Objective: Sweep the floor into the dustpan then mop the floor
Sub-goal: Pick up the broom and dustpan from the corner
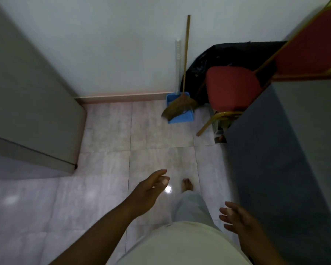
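Forearms extend forward from a light shirt (pixel 180 243) at the bottom edge of the head view. Left hand (pixel 151 190): released, fingers loosely bent, grasping nothing, positioned above the tiled floor (pixel 103 150). Right hand (pixel 235 217): also released, fingers spread and relaxed, empty, close to the edge of a grey counter (pixel 275 150) on the right. One bare foot (pixel 187 184) below a pale trouser leg rests on the tiles between the two hands.

Task items are well apart from both hands, at the far wall:
- Broom (pixel 180 107) – wooden handle leaning against the white wall, brown bristles resting in the pan and spilling over its left edge.
- Blue dustpan (pixel 181 117) – on the floor at the baseboard (pixel 122 97), its pale upright handle beside the broom handle.

Just right of the dustpan stands a red chair (pixel 231 88) with gold-coloured legs; a black bag (pixel 218 54) sits behind it against the wall. A tall grey cabinet (pixel 27 92) occupies the left side. Bright light reflections show on the glossy tiles.
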{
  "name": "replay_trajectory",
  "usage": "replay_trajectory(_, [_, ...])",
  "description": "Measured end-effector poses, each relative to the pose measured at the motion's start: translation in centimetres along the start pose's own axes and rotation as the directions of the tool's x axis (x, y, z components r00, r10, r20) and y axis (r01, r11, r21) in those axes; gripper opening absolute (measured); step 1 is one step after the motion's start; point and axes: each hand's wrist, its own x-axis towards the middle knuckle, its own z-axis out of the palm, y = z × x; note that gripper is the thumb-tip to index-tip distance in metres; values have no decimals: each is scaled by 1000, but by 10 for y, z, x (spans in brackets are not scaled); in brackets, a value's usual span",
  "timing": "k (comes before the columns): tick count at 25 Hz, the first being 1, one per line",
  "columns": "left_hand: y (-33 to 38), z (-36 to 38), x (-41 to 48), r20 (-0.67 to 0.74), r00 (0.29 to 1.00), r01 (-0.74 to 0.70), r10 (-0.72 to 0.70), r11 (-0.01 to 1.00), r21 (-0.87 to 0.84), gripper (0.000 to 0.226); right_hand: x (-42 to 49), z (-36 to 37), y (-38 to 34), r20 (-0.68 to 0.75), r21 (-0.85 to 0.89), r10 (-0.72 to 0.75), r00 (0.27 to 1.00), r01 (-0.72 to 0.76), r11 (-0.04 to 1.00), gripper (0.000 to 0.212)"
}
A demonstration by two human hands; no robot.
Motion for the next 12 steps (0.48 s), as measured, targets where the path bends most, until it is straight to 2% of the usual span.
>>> replay_trajectory(3, [34, -10, 51, -22, 1000, 10, -9, 1000, 26, 54, 54, -21, -39, 20, -3, 20, 1000, -19, 1000, 20])
replay_trajectory(6, [63, -19, 92, -39, 999, 26, -26, 1000, 6, 44, 105, -38, -94, 82, -44, 17, 996, -13, 999, 24])
replay_trajectory(12, [105, -40, 166, -125, 991, 28, -37, 997, -67, 51, 209, -42, -211, 177, -138, -110, 978, 135, 981, 31])
